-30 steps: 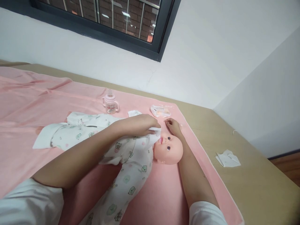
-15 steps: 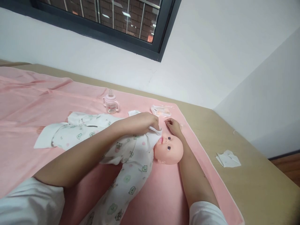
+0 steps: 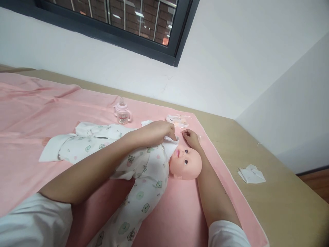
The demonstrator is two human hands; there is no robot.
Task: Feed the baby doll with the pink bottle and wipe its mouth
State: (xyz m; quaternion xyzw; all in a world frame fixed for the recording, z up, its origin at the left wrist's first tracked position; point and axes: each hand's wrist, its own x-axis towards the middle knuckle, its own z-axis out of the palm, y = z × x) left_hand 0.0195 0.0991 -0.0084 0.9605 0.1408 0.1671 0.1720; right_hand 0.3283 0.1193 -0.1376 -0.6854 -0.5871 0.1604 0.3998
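A bald baby doll (image 3: 185, 166) lies on its back, head to the right, in a white printed baby outfit (image 3: 151, 175). Crossing over the doll's chest, my left hand (image 3: 160, 132) pinches the outfit's white collar edge and lifts it near the chin. Its fingertips are partly hidden behind the cloth. My right hand (image 3: 191, 138) rests on the pink blanket (image 3: 177, 212) beyond the doll's head, fingers loosely bent and slightly apart, with nothing seen in them. The right forearm passes along the crown of the head. One long sleeve of the outfit stretches toward me.
Behind the doll stands a pink baby bottle (image 3: 122, 112) with two handles. A clear plastic packet (image 3: 177, 120) lies beyond my hands. On the wooden surface (image 3: 277, 202) to the right is a folded white cloth (image 3: 251, 174). A wall and a dark-framed window (image 3: 177, 41) rise at the back.
Almost nothing differs. The view has shifted very slightly, and my left hand still holds the collar while the right hand stays in place.
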